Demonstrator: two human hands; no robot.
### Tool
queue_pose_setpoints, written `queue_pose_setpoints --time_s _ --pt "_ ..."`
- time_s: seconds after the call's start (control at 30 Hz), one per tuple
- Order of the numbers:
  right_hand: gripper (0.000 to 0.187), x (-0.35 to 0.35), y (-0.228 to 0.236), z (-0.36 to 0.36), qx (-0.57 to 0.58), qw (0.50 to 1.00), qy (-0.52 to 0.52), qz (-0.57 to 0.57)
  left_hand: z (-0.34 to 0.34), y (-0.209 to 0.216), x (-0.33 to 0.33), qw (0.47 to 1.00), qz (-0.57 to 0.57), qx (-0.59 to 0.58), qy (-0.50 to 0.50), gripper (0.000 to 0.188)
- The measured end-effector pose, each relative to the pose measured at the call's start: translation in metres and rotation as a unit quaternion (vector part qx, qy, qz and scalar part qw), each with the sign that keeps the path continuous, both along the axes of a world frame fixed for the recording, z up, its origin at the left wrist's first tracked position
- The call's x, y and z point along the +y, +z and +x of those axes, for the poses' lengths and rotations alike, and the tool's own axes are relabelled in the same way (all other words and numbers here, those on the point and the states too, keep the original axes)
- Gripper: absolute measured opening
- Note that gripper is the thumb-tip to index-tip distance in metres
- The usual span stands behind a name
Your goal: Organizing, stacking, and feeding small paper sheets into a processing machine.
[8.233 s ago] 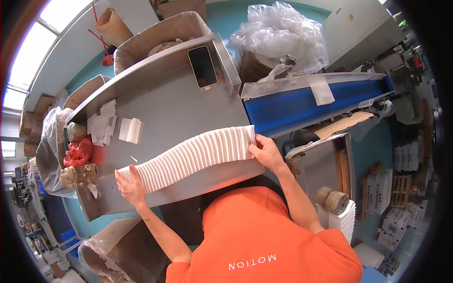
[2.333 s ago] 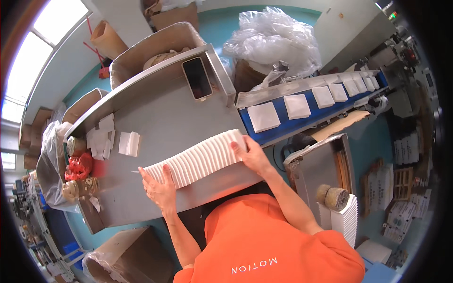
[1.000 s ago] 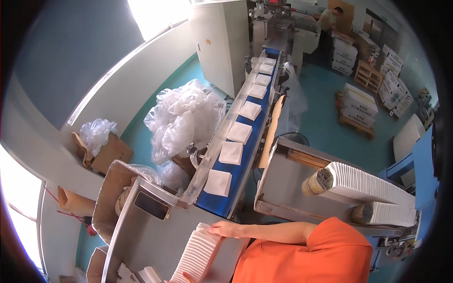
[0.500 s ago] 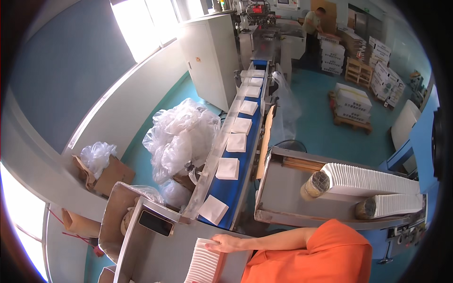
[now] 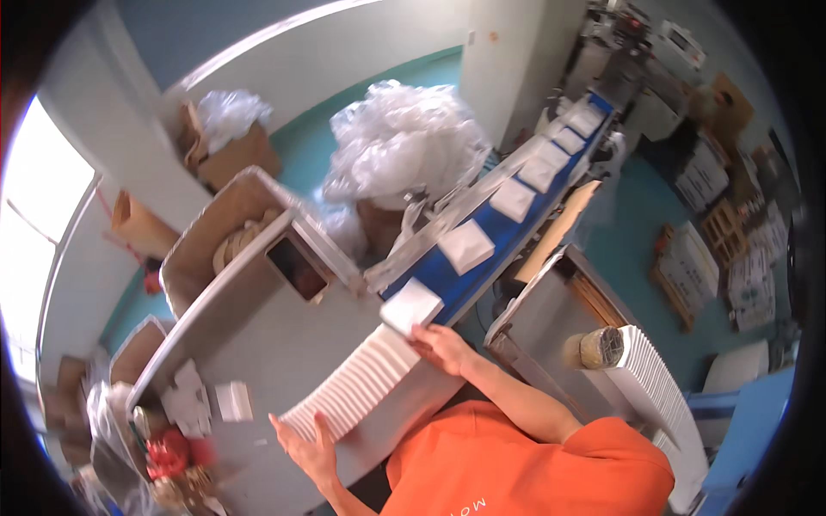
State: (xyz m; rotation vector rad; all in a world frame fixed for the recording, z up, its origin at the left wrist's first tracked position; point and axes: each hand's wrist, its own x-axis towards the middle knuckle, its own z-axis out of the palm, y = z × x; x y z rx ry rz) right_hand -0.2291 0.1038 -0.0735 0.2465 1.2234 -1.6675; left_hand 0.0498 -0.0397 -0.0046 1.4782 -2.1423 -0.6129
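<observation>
A long row of folded white paper napkins [image 5: 353,383] stands on edge on the grey metal table, slanting up toward the conveyor. At its lower end is my left hand [image 5: 310,451], thumb and forefinger spread against the last napkins. My right hand [image 5: 443,348] is at the upper end, its fingers closed on the edge of a white napkin stack [image 5: 411,307] where the belt meets the table. More square napkin stacks, among them a nearby stack [image 5: 466,247], lie spaced along the blue conveyor belt [image 5: 495,245].
A dark phone [image 5: 297,268] lies by the table's raised edge. Left of it stands a cardboard box [image 5: 194,258]. Clear plastic bags [image 5: 400,146] heap beside the conveyor. At right, a metal trough [image 5: 546,314] holds another napkin row [image 5: 658,396] and a round tan roll [image 5: 598,348].
My view has turned and moved toward the table. My left hand now shows at the row's lower end. My right hand has gone from the row's top to the stack at the belt's end.
</observation>
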Motion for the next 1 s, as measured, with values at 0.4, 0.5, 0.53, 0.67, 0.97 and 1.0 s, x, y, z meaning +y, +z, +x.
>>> queue_pose_setpoints --time_s 0.4,0.5,0.53,0.67,0.97,1.0 --pt "0.038 -0.006 0.03 0.017 0.016 0.984 0.177 0.002 -0.012 0.007 0.007 0.997 0.035 -0.006 0.074 0.095" --pt "0.03 0.005 0.028 0.016 0.045 0.982 0.166 0.073 -0.007 0.002 0.007 0.995 0.05 -0.007 0.085 0.097" --pt "0.028 0.008 0.023 0.013 0.021 0.995 0.076 0.064 -0.009 0.003 0.008 0.996 0.05 -0.009 0.075 0.098" --pt "0.042 -0.008 0.041 0.013 0.077 0.994 0.082 0.016 -0.012 0.002 0.01 0.997 0.057 0.002 0.06 0.099" --pt "0.042 -0.019 0.026 0.025 -0.084 0.979 0.178 -0.059 -0.012 -0.001 0.003 0.995 0.04 -0.006 0.089 0.096" --pt "0.046 -0.016 0.026 0.022 -0.088 0.976 0.189 -0.067 -0.011 -0.002 0.001 0.995 0.04 -0.009 0.094 0.096"
